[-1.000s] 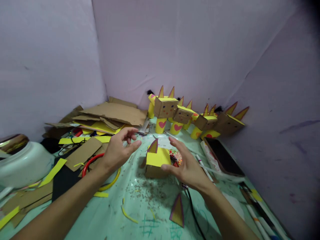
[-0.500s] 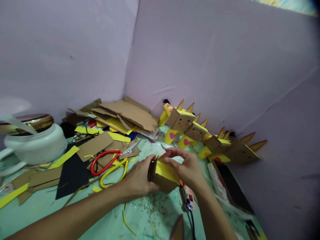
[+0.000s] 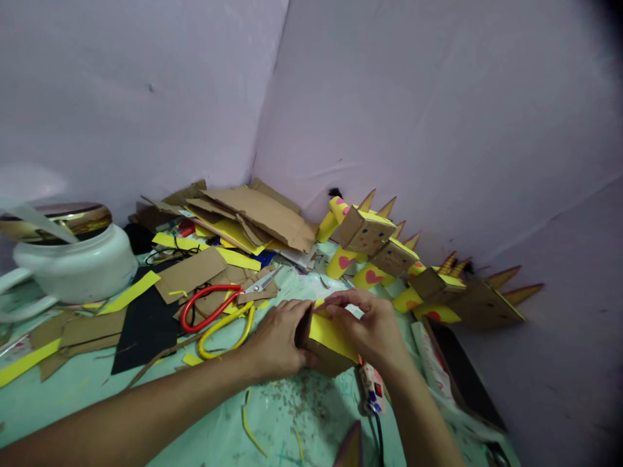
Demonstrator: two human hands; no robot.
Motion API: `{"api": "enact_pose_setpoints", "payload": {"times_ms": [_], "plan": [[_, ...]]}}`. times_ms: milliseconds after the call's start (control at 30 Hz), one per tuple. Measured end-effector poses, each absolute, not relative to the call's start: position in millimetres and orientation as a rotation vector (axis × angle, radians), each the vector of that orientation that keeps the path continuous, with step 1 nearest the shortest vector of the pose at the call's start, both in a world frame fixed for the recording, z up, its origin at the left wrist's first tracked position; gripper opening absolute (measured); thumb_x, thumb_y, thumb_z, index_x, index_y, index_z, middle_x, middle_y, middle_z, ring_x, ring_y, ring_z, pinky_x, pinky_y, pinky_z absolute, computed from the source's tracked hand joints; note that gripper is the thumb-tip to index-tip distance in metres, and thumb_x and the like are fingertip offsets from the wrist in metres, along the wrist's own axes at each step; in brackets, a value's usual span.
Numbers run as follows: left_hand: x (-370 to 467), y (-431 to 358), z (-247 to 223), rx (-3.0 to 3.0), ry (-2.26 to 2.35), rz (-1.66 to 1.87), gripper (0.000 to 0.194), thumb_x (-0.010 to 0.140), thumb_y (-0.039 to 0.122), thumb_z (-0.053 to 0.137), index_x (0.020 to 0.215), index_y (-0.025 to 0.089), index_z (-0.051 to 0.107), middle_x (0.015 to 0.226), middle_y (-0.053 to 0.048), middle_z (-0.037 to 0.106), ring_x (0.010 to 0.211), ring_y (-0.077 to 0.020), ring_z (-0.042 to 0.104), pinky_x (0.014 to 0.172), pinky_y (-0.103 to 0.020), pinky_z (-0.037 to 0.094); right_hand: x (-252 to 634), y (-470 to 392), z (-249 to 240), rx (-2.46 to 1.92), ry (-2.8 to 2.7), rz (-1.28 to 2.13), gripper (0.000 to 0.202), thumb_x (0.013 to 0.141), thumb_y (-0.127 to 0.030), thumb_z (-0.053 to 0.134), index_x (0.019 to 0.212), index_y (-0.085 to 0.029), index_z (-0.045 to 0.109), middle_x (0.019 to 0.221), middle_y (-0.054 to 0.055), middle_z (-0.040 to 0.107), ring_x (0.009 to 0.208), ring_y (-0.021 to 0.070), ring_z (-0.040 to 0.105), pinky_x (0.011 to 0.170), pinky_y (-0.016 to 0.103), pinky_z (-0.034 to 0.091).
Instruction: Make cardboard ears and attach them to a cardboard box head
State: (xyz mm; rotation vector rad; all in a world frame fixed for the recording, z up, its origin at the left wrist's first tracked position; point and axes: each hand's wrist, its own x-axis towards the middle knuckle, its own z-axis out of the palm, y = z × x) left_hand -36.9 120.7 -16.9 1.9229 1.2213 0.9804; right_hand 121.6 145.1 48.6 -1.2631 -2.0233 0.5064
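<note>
A small cardboard box [image 3: 325,359] with a yellow paper top [image 3: 331,334] sits in front of me, its near left end uncovered brown card. My left hand [image 3: 278,342] is closed around the box's left side. With thumb and fingers, my right hand [image 3: 377,331] pinches a purple-edged paper spike [image 3: 333,301] at the far edge of the yellow top; the fingers cover most of it. Below, another purple-edged spike [image 3: 350,447] lies at the bottom of the view. Beside my right wrist is a pinkish-white device [image 3: 374,389] with a red switch and black cord.
Scissors [image 3: 213,308] with red and yellow handles lie to the left among cardboard scraps [image 3: 192,275] and black paper [image 3: 146,334]. A white mug [image 3: 78,266] stands far left. Stacked cardboard [image 3: 265,214] and spiked yellow cardboard figures [image 3: 367,233] line the wall. A dark tray [image 3: 467,376] is right.
The view has shifted slightly, so most things appear a little farther right. My right fingers have pressed lower, and the spike now lies flatter against the yellow top.
</note>
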Motion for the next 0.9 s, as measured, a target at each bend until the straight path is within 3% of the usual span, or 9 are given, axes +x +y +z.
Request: {"api": "enact_pose_setpoints", "payload": {"times_ms": [433,667,900], "plan": [[-36.9,122.8,-16.0,1.923,1.23,0.964,0.072,0.052,0.018,0.077,0.119,0.02,0.053,0.116,-0.008,0.059,0.106,-0.0278,0.052,0.091,-0.04,0.041,119.4,146.7,46.6,-1.3,-2.018,0.494,0.013,0.07,-0.014,0.06,0.067,-0.018,0.072,0.07,0.005,0.072,0.069,0.0208,0.064,0.068,0.031,0.048],[-36.2,122.6,-15.6,1.91,1.194,0.986,0.064,0.06,0.024,0.071,0.121,0.02,0.053,0.118,-0.009,0.06,0.108,-0.031,0.053,0.092,-0.045,0.041,117.2,143.9,51.9,-1.303,-2.025,0.464,0.019,0.069,-0.007,0.061,0.067,-0.02,0.074,0.067,0.002,0.071,0.067,0.0176,0.063,0.068,0.028,0.046],[-35.5,123.9,-14.5,1.891,1.175,0.976,0.062,0.062,0.029,0.066,0.122,0.02,0.051,0.12,-0.01,0.06,0.112,-0.033,0.052,0.094,-0.047,0.04,117.8,144.5,53.5,-1.306,-2.042,0.444,0.016,0.071,-0.01,0.065,0.068,-0.022,0.075,0.064,-0.001,0.071,0.064,0.0145,0.062,0.065,0.023,0.043]]}}
